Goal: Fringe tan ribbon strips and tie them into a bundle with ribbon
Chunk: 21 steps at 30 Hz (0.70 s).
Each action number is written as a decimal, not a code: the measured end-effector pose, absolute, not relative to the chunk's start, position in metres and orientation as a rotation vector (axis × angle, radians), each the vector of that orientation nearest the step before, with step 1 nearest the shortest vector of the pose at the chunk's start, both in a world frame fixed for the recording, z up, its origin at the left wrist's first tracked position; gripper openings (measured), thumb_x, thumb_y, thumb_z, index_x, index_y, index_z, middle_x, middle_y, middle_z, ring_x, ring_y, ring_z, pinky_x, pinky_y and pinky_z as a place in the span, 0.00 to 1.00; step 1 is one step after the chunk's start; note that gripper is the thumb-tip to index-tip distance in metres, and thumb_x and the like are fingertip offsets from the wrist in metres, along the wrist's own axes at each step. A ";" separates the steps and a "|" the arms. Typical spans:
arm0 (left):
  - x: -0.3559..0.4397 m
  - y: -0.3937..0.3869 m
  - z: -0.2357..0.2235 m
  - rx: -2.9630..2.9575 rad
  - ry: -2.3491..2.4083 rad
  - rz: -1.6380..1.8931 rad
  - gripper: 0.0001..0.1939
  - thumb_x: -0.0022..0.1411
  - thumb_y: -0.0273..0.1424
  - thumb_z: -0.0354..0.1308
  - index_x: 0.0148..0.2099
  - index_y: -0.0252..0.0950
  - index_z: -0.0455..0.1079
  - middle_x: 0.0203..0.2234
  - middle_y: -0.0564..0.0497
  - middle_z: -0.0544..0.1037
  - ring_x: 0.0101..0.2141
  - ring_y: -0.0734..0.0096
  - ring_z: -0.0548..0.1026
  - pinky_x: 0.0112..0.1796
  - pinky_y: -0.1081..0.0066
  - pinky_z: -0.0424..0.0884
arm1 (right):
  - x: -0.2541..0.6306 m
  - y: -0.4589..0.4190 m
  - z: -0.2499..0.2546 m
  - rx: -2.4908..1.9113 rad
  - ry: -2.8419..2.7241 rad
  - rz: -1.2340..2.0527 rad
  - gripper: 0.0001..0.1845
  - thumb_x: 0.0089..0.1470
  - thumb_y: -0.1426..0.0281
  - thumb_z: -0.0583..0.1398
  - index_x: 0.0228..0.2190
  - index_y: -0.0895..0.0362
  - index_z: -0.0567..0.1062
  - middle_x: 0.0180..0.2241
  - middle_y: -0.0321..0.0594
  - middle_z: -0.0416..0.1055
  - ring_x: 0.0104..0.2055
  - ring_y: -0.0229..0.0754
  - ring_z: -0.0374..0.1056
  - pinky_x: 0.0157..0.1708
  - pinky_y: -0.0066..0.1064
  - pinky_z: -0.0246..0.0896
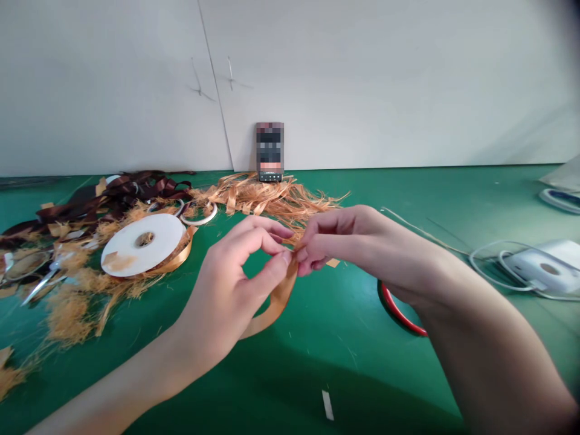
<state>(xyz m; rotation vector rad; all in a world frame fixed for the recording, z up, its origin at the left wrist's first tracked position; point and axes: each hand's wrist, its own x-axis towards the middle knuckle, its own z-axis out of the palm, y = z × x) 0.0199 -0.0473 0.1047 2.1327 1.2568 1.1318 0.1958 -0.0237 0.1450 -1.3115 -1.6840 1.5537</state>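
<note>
Okay, so on my head cam the main thing is a strip of tan satin ribbon (277, 301), held up near the middle of the frame just above the green work mat (335, 356). Its tail hangs down and curves off in a loose loop under the hands. My left hand (231, 278) is grasping it between thumb and forefinger, with the other fingers curled in. My right hand (333, 241) is pinching it too, its fingertips right up against the left hand's. The fingers hide the ribbon at that spot, so I can't tell exactly how it runs through the pinch.

Just left of the hands there's a white ribbon spool (142, 241) lying flange up, with tan ribbon wound on it. Behind the hands sits a big heap of frayed tan strands (254, 196), and further left there's a tangle of dark brown ribbon (122, 193). A pair of scissors (38, 287) lies at the far left among tufts of tan fluff (67, 317). My right forearm passes over a red-and-black ring (399, 311), which is partly hidden. Over on the right, a white cord loops around a white device (541, 269). Back against the white wall (362, 78) stands an upright rectangular object (269, 151), too pixelated to make out.
</note>
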 end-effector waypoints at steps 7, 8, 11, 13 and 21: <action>0.019 -0.043 0.103 2.140 1.292 1.207 0.05 0.60 0.26 0.57 0.31 0.39 0.70 0.38 0.51 0.75 0.41 0.68 0.75 0.42 0.67 0.73 | 0.200 -0.020 0.144 -1.364 -1.713 1.531 0.06 0.47 0.73 0.59 0.22 0.55 0.77 0.26 0.35 0.75 0.33 0.36 0.72 0.36 0.26 0.67; 0.019 -0.043 0.102 2.166 1.306 1.216 0.05 0.59 0.25 0.57 0.31 0.39 0.70 0.38 0.51 0.75 0.41 0.68 0.75 0.42 0.67 0.73 | 0.200 -0.019 0.144 -1.374 -1.724 1.510 0.06 0.47 0.72 0.60 0.22 0.55 0.76 0.26 0.35 0.75 0.33 0.36 0.71 0.35 0.26 0.66; 0.020 -0.042 0.100 2.205 1.334 1.210 0.05 0.59 0.25 0.57 0.31 0.38 0.71 0.38 0.51 0.75 0.40 0.69 0.75 0.42 0.67 0.73 | 0.199 -0.017 0.142 -1.407 -1.785 1.425 0.04 0.47 0.69 0.61 0.24 0.55 0.77 0.26 0.34 0.75 0.32 0.36 0.70 0.30 0.25 0.64; 0.020 -0.041 0.099 2.202 1.336 1.211 0.05 0.59 0.25 0.57 0.31 0.38 0.71 0.37 0.52 0.75 0.39 0.70 0.75 0.41 0.68 0.72 | 0.199 -0.016 0.140 -1.433 -1.831 1.363 0.04 0.46 0.68 0.62 0.25 0.54 0.77 0.26 0.34 0.75 0.30 0.36 0.70 0.25 0.25 0.61; 0.022 -0.039 0.095 2.487 1.405 1.269 0.03 0.60 0.26 0.57 0.35 0.39 0.71 0.39 0.49 0.77 0.42 0.63 0.75 0.44 0.59 0.69 | 0.198 -0.014 0.134 -1.428 -1.835 1.331 0.04 0.44 0.71 0.62 0.25 0.57 0.78 0.24 0.35 0.75 0.27 0.36 0.69 0.24 0.25 0.60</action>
